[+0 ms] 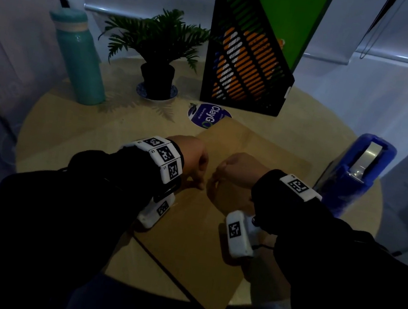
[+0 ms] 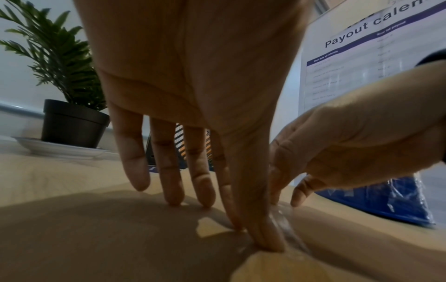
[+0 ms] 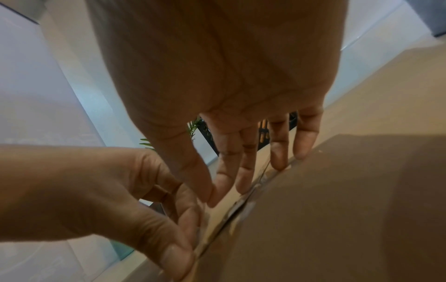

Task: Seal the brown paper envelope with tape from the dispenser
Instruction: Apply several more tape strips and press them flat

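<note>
A brown paper envelope (image 1: 226, 155) lies flat on the round table, reaching toward me. Both hands meet over its middle. My left hand (image 1: 200, 181) presses down with straight fingers; in the left wrist view its thumb (image 2: 265, 238) rests beside a clear tape strip (image 2: 288, 230) on the envelope (image 2: 108, 238). My right hand (image 1: 213, 182) also has straight fingers, and its fingertips (image 3: 243, 187) touch the taped flap edge (image 3: 241, 207). A blue tape dispenser (image 1: 354, 175) stands at the right of the envelope, untouched.
At the back of the table (image 1: 66, 138) stand a teal bottle (image 1: 79, 54), a potted plant (image 1: 161, 48) on a saucer and a black mesh file holder (image 1: 247, 62). A round purple sticker (image 1: 204, 117) lies by the envelope's far corner.
</note>
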A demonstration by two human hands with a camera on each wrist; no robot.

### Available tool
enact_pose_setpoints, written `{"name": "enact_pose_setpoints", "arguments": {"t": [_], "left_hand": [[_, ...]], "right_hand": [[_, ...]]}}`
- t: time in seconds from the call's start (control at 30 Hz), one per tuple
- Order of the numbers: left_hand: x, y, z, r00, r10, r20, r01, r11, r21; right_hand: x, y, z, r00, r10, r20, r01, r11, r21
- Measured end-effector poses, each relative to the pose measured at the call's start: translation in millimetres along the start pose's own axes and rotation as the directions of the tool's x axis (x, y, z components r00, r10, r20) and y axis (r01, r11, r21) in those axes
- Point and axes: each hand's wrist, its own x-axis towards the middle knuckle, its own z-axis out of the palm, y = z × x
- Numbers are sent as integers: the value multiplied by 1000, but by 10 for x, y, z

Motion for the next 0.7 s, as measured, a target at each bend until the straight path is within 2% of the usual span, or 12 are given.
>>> {"name": "enact_pose_setpoints", "arguments": {"t": [0.3,0.7], "left_hand": [[16,-5,-18,1000,12,19,-13,1000,21],[12,-26,6,999,42,2,-42,999,14]], "right_hand": [[-16,-77,-27,999,33,-36,-33,999,-10],[-54,-95,-66,998,58,4,-58,997,-49]]}}
